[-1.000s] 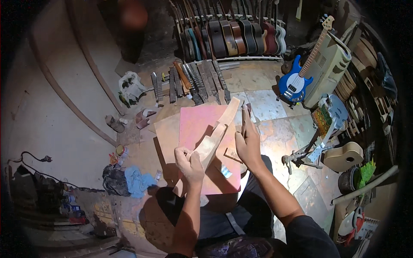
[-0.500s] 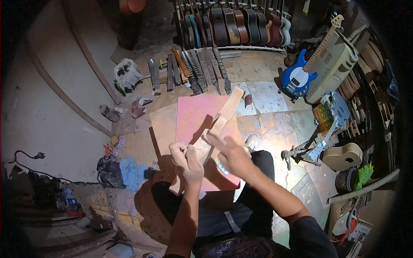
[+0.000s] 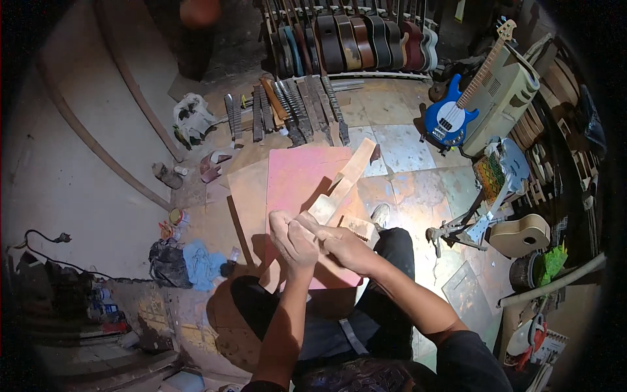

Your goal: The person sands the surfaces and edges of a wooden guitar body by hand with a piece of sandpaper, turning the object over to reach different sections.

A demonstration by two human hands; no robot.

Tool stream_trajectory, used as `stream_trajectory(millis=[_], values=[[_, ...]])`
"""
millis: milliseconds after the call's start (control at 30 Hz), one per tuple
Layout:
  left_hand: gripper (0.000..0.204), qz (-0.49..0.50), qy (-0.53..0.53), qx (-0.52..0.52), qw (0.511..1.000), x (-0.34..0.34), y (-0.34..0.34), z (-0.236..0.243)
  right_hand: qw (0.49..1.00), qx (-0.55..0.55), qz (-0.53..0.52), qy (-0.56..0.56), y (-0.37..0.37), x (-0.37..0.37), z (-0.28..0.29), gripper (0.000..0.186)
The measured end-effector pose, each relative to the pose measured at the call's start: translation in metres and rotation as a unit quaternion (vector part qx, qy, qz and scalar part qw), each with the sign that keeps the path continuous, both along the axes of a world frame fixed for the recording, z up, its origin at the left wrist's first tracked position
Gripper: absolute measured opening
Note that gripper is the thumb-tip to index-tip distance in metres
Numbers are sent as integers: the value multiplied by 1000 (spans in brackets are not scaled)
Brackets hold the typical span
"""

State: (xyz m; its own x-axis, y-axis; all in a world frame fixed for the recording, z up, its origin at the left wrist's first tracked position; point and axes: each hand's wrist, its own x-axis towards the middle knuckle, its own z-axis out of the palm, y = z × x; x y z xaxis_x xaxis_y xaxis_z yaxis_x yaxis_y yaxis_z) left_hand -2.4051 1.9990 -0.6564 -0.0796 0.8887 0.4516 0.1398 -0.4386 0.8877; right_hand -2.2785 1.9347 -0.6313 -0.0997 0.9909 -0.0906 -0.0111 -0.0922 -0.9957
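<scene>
A pale, unpainted wooden guitar neck (image 3: 351,171) lies slantwise over a pink board (image 3: 294,171) in front of me, its far end pointing up and to the right. My left hand (image 3: 295,243) is closed over the neck's nearer part, and whatever its fingers pinch is hidden. Beside it, almost touching, my right hand (image 3: 347,249) is also closed, fingers pressed along the wood. I cannot make out whether a small thing sits between the fingers. A light wooden block (image 3: 360,228) shows just beyond my right hand.
Several dark guitar necks (image 3: 297,108) lie on the floor ahead, below a rack of guitar bodies (image 3: 353,42). A blue bass guitar (image 3: 450,114) leans at the right. An acoustic guitar body (image 3: 520,235) and a blue cloth (image 3: 201,263) lie to the sides.
My right hand has moved down and left along the neck, close to my left hand. The left hand has shifted slightly right and up, and the neck slightly right.
</scene>
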Motion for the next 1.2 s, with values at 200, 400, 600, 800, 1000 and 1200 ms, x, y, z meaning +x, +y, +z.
stream_trajectory(millis=[200,400,600,800,1000,1200], values=[[30,27,67,94,993,10,1,-1,980,-71,2,-188,3,8,23,46],[38,19,77,64,995,-1,-12,-2,825,7,-21,-565,1,15,25,55],[37,24,86,89,992,-8,-12,-1,823,188,-261,-467,5,36,30,64],[36,11,67,74,995,-6,-9,-1,869,82,-46,-486,-24,8,13,70],[30,5,52,88,995,5,-10,6,877,105,-88,-462,-12,13,4,67],[13,18,54,113,992,-3,-15,14,847,17,-89,-524,-13,-4,24,66]])
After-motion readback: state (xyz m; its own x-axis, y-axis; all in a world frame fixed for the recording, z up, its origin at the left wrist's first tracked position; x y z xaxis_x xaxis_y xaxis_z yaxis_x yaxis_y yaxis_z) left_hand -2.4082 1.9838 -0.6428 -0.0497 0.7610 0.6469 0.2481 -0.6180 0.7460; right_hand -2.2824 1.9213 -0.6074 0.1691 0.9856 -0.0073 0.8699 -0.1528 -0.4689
